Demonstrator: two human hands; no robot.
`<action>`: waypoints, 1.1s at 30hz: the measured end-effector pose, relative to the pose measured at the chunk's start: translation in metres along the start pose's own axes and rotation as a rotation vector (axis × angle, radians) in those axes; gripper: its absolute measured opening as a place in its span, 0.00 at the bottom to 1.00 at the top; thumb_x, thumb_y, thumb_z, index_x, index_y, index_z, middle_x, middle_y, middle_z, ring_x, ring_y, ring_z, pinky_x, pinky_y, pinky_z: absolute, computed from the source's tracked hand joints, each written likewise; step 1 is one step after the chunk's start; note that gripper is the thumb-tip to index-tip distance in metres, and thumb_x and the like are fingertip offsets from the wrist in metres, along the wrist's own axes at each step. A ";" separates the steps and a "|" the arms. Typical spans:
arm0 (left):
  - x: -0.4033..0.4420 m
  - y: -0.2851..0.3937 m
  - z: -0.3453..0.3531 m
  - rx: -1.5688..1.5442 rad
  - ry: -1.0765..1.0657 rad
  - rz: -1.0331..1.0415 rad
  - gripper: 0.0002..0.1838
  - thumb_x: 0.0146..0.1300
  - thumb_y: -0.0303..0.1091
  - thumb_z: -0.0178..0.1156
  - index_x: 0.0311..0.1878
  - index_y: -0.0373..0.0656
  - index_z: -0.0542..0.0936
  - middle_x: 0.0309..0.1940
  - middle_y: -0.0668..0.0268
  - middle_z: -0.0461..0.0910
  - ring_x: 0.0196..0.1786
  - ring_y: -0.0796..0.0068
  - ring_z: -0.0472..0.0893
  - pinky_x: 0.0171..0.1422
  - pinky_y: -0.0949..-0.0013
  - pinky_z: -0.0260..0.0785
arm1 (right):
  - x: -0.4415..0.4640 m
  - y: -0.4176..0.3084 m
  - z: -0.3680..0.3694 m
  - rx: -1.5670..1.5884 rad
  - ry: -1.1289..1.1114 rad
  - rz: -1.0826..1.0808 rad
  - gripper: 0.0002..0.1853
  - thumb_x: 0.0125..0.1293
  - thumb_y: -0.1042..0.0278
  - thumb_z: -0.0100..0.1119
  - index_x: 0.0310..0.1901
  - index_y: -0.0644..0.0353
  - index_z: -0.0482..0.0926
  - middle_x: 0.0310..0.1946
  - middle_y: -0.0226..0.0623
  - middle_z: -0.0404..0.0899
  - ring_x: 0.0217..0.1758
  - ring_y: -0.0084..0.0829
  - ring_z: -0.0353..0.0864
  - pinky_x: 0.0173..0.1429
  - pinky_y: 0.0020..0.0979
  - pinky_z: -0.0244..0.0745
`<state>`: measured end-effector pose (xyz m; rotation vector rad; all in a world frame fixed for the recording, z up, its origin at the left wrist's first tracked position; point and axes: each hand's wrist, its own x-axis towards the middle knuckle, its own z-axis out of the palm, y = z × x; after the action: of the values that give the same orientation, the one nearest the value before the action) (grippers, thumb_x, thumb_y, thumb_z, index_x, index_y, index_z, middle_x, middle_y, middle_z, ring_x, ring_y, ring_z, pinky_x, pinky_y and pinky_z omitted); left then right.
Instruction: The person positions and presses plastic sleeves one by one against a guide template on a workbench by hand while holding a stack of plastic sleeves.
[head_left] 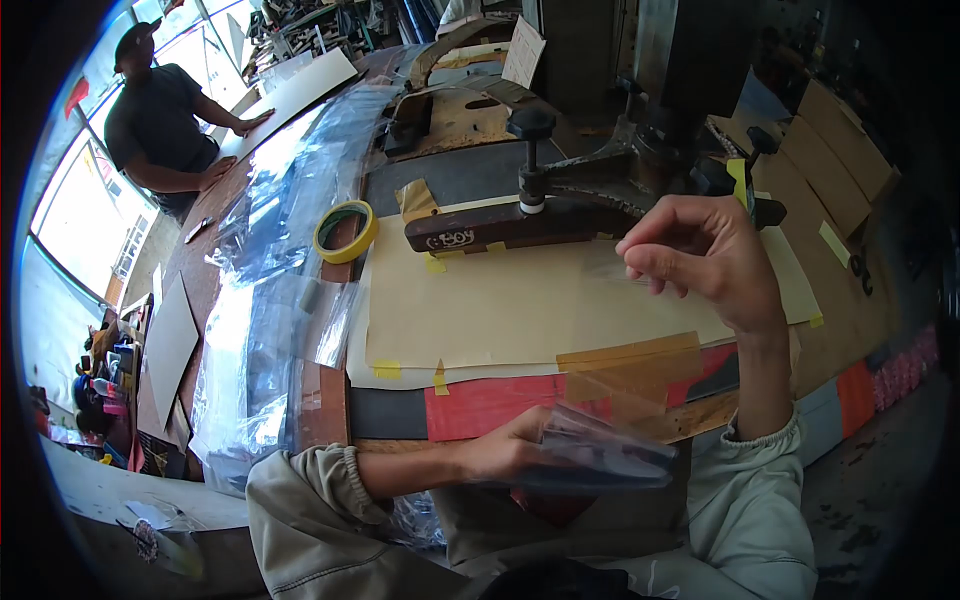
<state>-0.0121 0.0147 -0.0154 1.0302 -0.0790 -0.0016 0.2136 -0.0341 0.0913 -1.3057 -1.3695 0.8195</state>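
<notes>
Near the table's front edge, my left hand (508,446) is closed on a stack of clear plastic sheets (610,455), which fans out to the right. My right hand (705,255) is raised over the right part of a cream paper sheet (480,320), thumb and fingertips pinched together. A faint transparent blur shows by those fingertips, but I cannot make out what they hold. Just behind the paper is a dark clamp bar (470,229) with white scribbled marks. Yellow tape pieces (387,369) and a brown tape strip (630,362) mark the paper's front edge.
A yellow tape roll (346,232) lies left of the paper. Long clear plastic film (265,290) covers the table beyond it. A black clamp knob (531,125) rises above the bar. At the far left, a person (165,115) rests both hands by a white board (300,98).
</notes>
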 end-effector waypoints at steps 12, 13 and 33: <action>-0.013 -0.021 -0.013 -0.127 0.200 -0.007 0.27 0.60 0.45 0.60 0.56 0.34 0.71 0.52 0.61 0.75 0.54 0.77 0.74 0.59 0.72 0.66 | 0.020 -0.071 -0.023 -0.290 -0.264 -0.110 0.05 0.53 0.74 0.65 0.28 0.67 0.82 0.19 0.33 0.78 0.21 0.16 0.75 0.25 0.16 0.68; -0.014 -0.022 -0.016 -0.098 0.209 -0.010 0.27 0.60 0.45 0.60 0.56 0.34 0.71 0.52 0.61 0.75 0.55 0.76 0.74 0.59 0.71 0.66 | 0.022 -0.072 -0.024 -0.301 -0.273 -0.099 0.05 0.53 0.75 0.65 0.28 0.68 0.82 0.19 0.33 0.78 0.20 0.16 0.75 0.25 0.16 0.68; -0.014 -0.024 -0.019 -0.126 0.210 -0.099 0.22 0.62 0.30 0.56 0.59 0.38 0.66 0.55 0.59 0.73 0.56 0.70 0.74 0.61 0.66 0.67 | 0.030 -0.064 -0.026 -0.239 -0.286 -0.058 0.10 0.55 0.69 0.66 0.28 0.69 0.80 0.15 0.29 0.74 0.16 0.15 0.70 0.21 0.19 0.64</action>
<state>-0.0235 0.0191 -0.0461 0.9025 0.1610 0.0115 0.2249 -0.0205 0.1646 -1.3595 -1.7683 0.8463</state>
